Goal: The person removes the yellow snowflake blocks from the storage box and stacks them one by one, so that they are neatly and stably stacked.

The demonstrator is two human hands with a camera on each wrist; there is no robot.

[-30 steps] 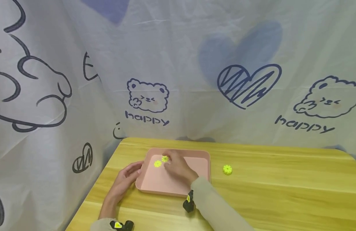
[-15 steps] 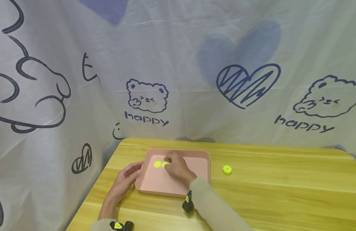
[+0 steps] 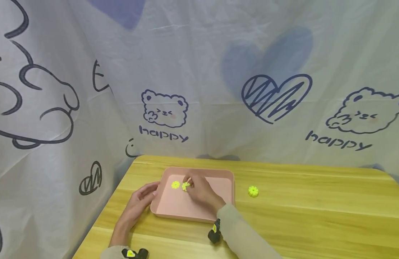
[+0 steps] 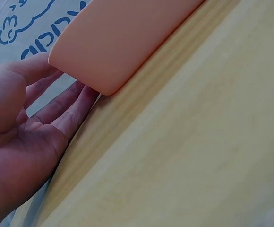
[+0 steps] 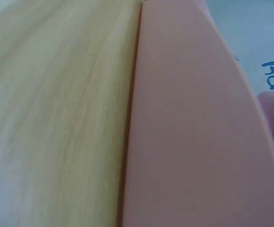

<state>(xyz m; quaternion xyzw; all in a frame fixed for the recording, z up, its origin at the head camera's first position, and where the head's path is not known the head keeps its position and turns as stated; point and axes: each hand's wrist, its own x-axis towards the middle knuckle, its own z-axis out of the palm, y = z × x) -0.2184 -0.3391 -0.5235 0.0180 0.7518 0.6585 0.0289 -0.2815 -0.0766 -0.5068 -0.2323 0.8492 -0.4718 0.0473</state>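
In the head view a pink tray [image 3: 173,212] sits on the table. My right hand [image 3: 201,189] reaches over it and pinches a yellow flower-shaped disc [image 3: 185,186] between thumb and fingers. Just left of that lies another yellow flower-shaped disc [image 3: 175,184], flat on the tray floor. My left hand [image 3: 139,201] rests against the tray's left side. Seen from the left wrist, the thumb of that hand [image 4: 28,118] touches the tray's rim and the other fingers reach along its outer wall. The right wrist view holds mostly tray wall [image 5: 193,123], with a sliver of hand at the right edge.
A third yellow flower-shaped disc [image 3: 253,191] lies on the wooden table [image 3: 316,216], right of the tray. Behind and to the left hangs a white cloth [image 3: 212,72] printed with bears and hearts. Each wrist wears a small black camera.
My right hand has drawn its yellow disc slightly toward me, bringing it beside the other disc in the tray. The left hand stays against the tray.
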